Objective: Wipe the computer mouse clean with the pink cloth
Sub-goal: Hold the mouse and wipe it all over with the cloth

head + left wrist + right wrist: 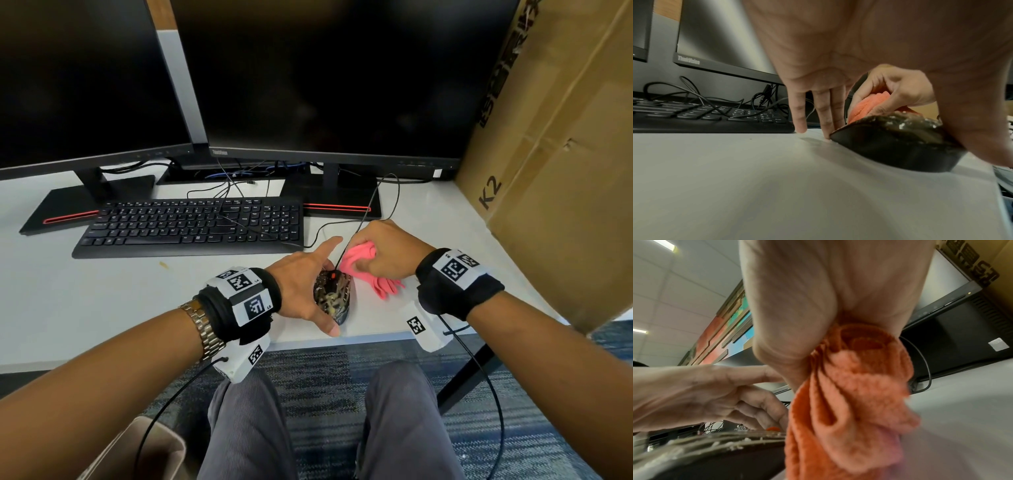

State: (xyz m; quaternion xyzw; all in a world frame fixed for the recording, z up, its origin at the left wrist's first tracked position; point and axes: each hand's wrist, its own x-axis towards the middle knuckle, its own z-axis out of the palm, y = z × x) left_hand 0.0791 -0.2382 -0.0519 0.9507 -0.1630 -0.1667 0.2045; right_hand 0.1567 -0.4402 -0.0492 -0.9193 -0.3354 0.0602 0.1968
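Step in hand: the wipe itself, at or near its start. The mouse sits on the bench near the front edge, right of the keyboard, cord running back toward the monitors. Its top is smeared with pale, crusty grime across most of the shell, so little looks cleaned yet.

Left hand steadies the mouse: thumb against the near end, fingers down its left side with tips on the bench, index pointing forward and free. Fingers mostly straight, bracing rather than wrapping, so this grip reads as apart, pressed to the mouse.

Right hand has its grip clamped on the cloth, bunched in the fist, with a loose tail hanging onto the bench just right of the mouse. In the left wrist view the wad sits at the front right of the mouse, touching or very nearly.

Next move, as a judgement: drag the wad back over the shell with firm pressure while the left hand holds the mouse still. The crust may need repeated passes. Watch the cord and the scroll wheel, and refold the cloth to a fresh face as it loads up.
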